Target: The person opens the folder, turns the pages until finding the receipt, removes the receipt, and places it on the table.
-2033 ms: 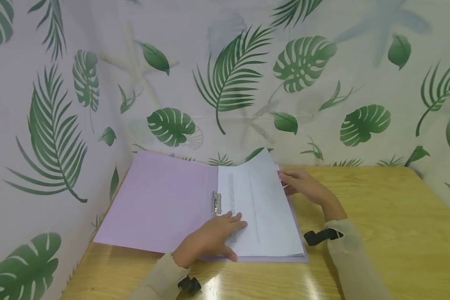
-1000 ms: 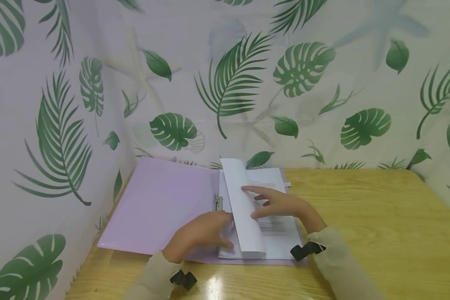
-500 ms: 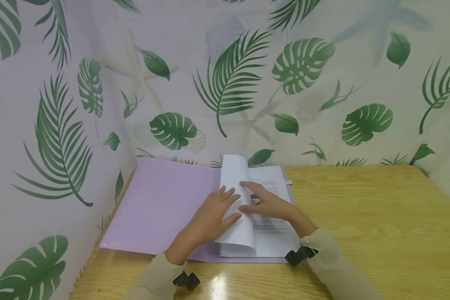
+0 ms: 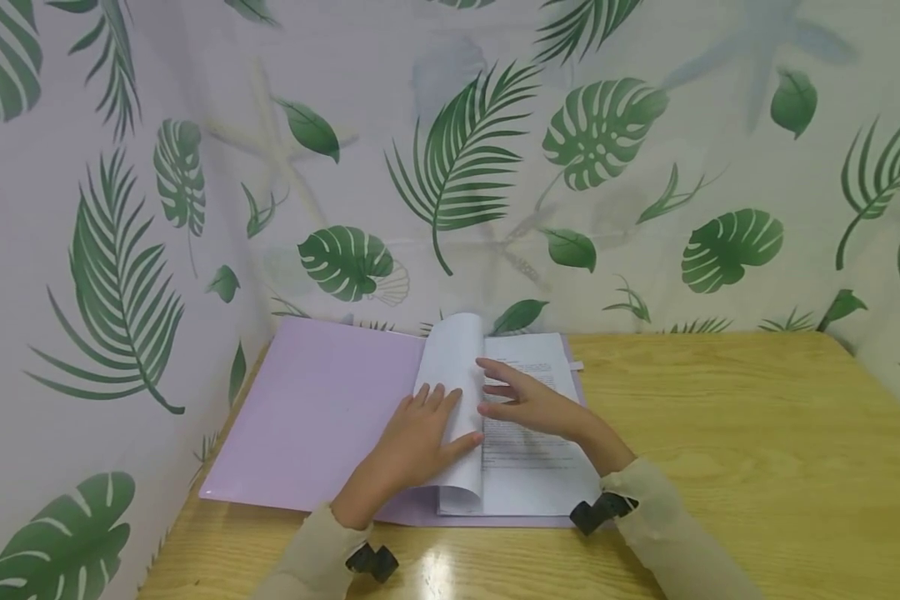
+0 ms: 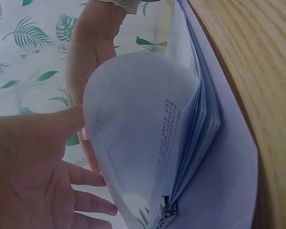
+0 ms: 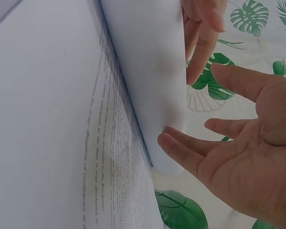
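Observation:
An open lilac folder [image 4: 322, 400] lies on the table with a stack of printed pages on its right side. One sheet [image 4: 450, 350] curls over to the left, its blank back facing up and its bend standing high off the stack. On that sheet rests my left hand [image 4: 412, 437], fingers spread and thumb toward the bend. My right hand [image 4: 532, 404] is at the bend's right side with loosely bent fingers, fingertips right at the paper. Below it shows a printed page [image 4: 532, 467]. The metal clip [image 5: 166, 212] appears in the left wrist view; the sheet hides it in the head view.
The wooden table [image 4: 757, 450] extends to the right of the folder. A leaf-patterned cloth wall [image 4: 615, 275] stands behind and to the left. A small white tab [image 4: 576, 366] sticks out at the folder's right edge. Dark straps [image 4: 603, 510] are on the wrists.
The sheet has swung from the right side over to the left, uncovering a printed page. My right hand moved left from the page's outer edge; my left hand moved onto the turned sheet.

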`<state>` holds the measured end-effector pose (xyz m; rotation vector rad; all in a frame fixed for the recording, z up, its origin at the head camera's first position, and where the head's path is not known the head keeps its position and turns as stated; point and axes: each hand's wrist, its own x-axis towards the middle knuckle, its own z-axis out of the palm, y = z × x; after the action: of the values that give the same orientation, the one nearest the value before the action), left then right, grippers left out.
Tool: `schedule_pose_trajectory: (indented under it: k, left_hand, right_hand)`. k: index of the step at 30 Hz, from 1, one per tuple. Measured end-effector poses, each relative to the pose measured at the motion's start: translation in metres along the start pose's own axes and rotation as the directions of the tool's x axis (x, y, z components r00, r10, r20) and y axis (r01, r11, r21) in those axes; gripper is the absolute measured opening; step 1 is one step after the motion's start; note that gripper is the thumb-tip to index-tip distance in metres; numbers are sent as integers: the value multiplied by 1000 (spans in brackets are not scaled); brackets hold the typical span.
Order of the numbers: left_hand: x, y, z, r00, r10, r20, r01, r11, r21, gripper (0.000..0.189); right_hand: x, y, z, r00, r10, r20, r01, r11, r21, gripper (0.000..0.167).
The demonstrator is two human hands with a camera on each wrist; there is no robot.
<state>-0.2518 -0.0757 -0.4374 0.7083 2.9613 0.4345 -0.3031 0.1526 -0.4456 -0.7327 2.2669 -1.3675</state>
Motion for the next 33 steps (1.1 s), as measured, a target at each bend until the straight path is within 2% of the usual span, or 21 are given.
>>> schedule_pose_trajectory:
  k: [7,14,18,22,29,33]
  left_hand:
    - [0,-1,1,1000,-12,24,12,1000,8,72]
    - [-1,0,2,996,36,81,-39,999,35,52]
    - [-1,-1,4,996,13,87,-16,999,28,52]
    - [-4,-4,1,997,-14,80,12,1000,17,59]
    - [-9,-14,-7,992,-38,120,36,999,15,57]
    - [-8,-17,-8,987,-47,155,48,999,-4,55]
  right_hand:
    - [-1,0,0,1000,-17,17,17,1000,-17,76]
    - [-6,1,-12,1000,-22,-3,22,997,-69,73]
    - [-10,1,-29,998,-18,-59,13,996,-83,72]
    - [-17,4,-46,990,-7,-143,-1,999,-52,72]
    - [-29,11,-71,954,36,-297,-51,998,-43,71]
    - [-33,21,-80,940,78,-333,-93,995,-31,70]
